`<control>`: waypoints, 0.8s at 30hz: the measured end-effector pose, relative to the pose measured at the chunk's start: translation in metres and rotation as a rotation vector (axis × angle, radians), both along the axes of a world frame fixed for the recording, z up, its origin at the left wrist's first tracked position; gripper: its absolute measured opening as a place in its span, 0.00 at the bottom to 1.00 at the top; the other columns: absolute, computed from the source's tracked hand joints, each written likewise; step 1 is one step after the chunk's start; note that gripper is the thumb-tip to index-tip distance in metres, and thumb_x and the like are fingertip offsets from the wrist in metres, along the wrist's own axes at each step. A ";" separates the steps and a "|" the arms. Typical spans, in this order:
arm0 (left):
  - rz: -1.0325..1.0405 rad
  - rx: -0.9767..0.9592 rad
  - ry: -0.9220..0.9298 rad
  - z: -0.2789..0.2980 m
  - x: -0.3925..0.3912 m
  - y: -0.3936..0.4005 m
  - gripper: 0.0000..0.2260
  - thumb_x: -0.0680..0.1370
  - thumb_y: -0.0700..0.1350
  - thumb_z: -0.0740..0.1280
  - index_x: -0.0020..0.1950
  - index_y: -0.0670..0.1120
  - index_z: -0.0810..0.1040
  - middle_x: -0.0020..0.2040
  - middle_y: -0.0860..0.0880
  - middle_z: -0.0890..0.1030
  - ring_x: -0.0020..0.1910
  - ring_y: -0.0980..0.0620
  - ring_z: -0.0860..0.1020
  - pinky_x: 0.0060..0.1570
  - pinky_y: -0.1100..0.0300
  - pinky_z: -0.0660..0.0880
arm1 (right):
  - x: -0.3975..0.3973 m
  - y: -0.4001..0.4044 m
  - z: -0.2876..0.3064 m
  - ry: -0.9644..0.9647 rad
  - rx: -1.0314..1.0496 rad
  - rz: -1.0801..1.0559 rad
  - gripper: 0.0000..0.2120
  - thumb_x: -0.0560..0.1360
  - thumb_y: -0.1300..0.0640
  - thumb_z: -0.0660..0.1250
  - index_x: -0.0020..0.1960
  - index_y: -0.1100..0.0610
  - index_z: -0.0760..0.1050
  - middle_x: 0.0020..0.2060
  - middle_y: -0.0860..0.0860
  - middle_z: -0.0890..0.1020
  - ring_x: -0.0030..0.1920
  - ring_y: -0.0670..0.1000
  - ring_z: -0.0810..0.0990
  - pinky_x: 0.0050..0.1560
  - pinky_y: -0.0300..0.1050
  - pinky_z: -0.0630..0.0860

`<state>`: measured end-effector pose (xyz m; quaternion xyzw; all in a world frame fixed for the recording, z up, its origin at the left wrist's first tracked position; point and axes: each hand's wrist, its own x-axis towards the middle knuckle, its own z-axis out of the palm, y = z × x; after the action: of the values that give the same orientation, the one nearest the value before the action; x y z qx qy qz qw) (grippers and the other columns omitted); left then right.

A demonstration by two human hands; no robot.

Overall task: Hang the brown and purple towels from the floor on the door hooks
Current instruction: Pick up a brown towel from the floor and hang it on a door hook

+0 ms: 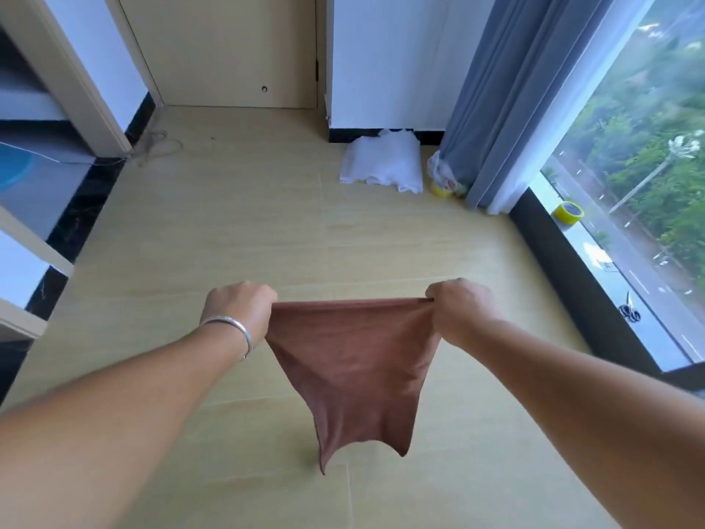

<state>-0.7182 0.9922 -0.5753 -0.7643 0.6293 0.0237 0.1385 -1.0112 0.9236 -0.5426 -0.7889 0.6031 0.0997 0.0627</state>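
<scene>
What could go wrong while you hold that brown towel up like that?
1. The soft brown cloth towel is held only at its top corners by the left hand and right hand; a loose pinch might let one corner drop.
2. Its hanging bottom tips look close to the pale tiled floor and could drag.
3. No hooks or purple towel are in view, so both must still be found.

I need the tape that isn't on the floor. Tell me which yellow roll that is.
The yellow tape roll on the windowsill, against the glass. The other yellow roll sits on the floor beside the curtain.
</scene>
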 end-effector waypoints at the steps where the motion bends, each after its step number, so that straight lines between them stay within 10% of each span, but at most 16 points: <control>1: 0.000 -0.043 -0.003 0.014 0.004 -0.006 0.10 0.70 0.38 0.61 0.44 0.51 0.78 0.38 0.51 0.78 0.42 0.45 0.80 0.36 0.60 0.66 | 0.002 -0.006 0.012 -0.018 -0.038 0.011 0.15 0.67 0.65 0.55 0.45 0.51 0.76 0.42 0.53 0.80 0.43 0.58 0.78 0.39 0.42 0.69; 10: 0.052 -0.176 0.158 0.046 0.009 0.041 0.15 0.70 0.39 0.60 0.50 0.56 0.78 0.41 0.51 0.80 0.38 0.45 0.74 0.36 0.58 0.65 | -0.015 0.029 0.009 -0.154 -0.153 0.170 0.14 0.69 0.64 0.56 0.45 0.51 0.76 0.43 0.49 0.80 0.47 0.56 0.78 0.38 0.43 0.64; 15: 0.050 -0.038 0.258 -0.015 -0.004 0.119 0.24 0.72 0.37 0.58 0.61 0.61 0.76 0.58 0.58 0.79 0.57 0.51 0.77 0.49 0.58 0.72 | -0.043 0.097 -0.065 -0.228 0.054 0.244 0.23 0.70 0.65 0.55 0.57 0.48 0.78 0.54 0.45 0.81 0.58 0.51 0.76 0.52 0.42 0.72; 24: 0.134 0.318 0.312 -0.144 -0.035 0.249 0.25 0.72 0.39 0.57 0.64 0.61 0.75 0.61 0.61 0.77 0.61 0.56 0.74 0.56 0.61 0.71 | -0.088 0.223 -0.193 -0.209 0.349 0.288 0.22 0.73 0.62 0.56 0.62 0.45 0.75 0.57 0.43 0.80 0.62 0.47 0.74 0.59 0.39 0.68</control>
<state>-0.7535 1.2409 -0.7193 -0.7600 0.5794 0.2494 0.1564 -1.0987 1.1463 -0.7359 -0.8501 0.4482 0.1280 0.2449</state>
